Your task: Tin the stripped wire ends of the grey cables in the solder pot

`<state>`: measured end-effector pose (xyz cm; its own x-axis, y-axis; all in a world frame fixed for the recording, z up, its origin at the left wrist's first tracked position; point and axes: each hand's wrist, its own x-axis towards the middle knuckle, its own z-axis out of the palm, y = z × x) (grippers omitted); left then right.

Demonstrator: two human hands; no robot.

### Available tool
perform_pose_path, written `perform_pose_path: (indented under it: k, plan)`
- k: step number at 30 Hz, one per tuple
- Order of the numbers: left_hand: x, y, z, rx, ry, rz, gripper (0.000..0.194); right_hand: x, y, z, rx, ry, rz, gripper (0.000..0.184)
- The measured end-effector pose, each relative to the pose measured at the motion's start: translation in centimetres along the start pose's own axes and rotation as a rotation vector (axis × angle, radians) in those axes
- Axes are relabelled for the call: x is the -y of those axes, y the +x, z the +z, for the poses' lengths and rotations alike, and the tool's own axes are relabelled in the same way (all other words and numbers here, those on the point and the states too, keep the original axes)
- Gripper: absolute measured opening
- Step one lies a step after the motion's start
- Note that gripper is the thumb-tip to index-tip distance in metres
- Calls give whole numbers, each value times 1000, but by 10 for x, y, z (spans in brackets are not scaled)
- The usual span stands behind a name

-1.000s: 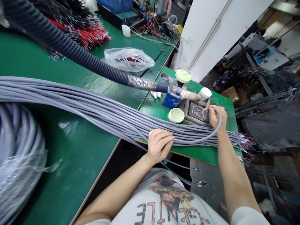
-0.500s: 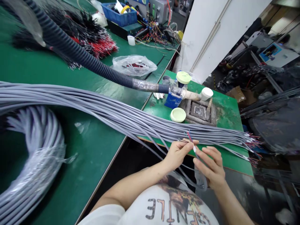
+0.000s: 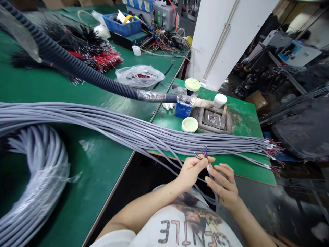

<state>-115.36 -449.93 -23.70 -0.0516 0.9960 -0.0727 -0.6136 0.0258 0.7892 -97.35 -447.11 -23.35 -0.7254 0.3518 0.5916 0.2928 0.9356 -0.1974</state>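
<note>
A thick bundle of grey cables point(image 3: 108, 125) lies across the green bench and the small green table point(image 3: 246, 164). In front of the table's near edge, my left hand point(image 3: 191, 171) pinches the stripped red, blue and black wire ends point(image 3: 204, 152) of one grey cable. My right hand point(image 3: 223, 185) holds the same cable just below the stripped end, fingers curled round it. The cable loops down toward my lap. Behind the bundle sits a square metal pot point(image 3: 214, 120) set in the table.
A dark corrugated hose point(image 3: 84, 73) runs across the bench to the pot. Pale green lids point(image 3: 189, 124), a blue box point(image 3: 182, 109) and a white cap point(image 3: 220, 100) stand by it. A coil of grey cable point(image 3: 31, 185) lies at left. Red and black wire bundles point(image 3: 100, 58) and a plastic bag point(image 3: 138, 75) lie farther back.
My right hand left the metal pot and came down with the cable. Both hands met in front of the table edge, and my left hand now pinches the stripped wire ends.
</note>
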Motion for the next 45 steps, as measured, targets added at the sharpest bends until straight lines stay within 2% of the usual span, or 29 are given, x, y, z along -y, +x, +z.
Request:
perform_pose_path:
  k: [7, 12, 13, 15, 18, 20, 21, 23, 26, 33, 40, 45]
  plan:
    - [9, -2, -1, -20, -130, -108, 34, 5, 1, 1, 15, -6, 10, 42]
    - [11, -1, -5, 11, -61, -70, 29, 7, 3, -2, -21, 85, 51, 45]
    - [12, 0, -5, 19, -27, -43, 27, 8, 4, -3, -54, 142, 108, 46]
    - [14, 1, -5, 39, 36, 23, 25, 10, 9, -6, -91, 279, 319, 40]
    - [16, 2, -2, 130, 47, 52, 31, 13, 21, -4, 10, 565, 695, 18]
    - [18, 1, 0, 182, 1, -17, 35, 15, 28, -1, 75, 755, 853, 17]
    - [18, 1, 1, 169, -23, -53, 33, 15, 30, 2, 76, 824, 903, 20]
    - [17, 2, 1, 69, -56, -84, 26, 17, 34, 6, 58, 884, 978, 23]
    - [12, 4, 1, -89, -98, -48, 21, 18, 37, 10, 56, 898, 1029, 22]
    - [2, 7, 3, -219, -178, -67, 19, 19, 41, 12, 54, 917, 1060, 25]
    - [0, 7, 4, -222, -179, -52, 18, 18, 37, 19, 4, 1043, 1082, 21]
    - [2, 6, 3, -205, -126, -25, 19, 14, 45, 22, -32, 1120, 1090, 23]
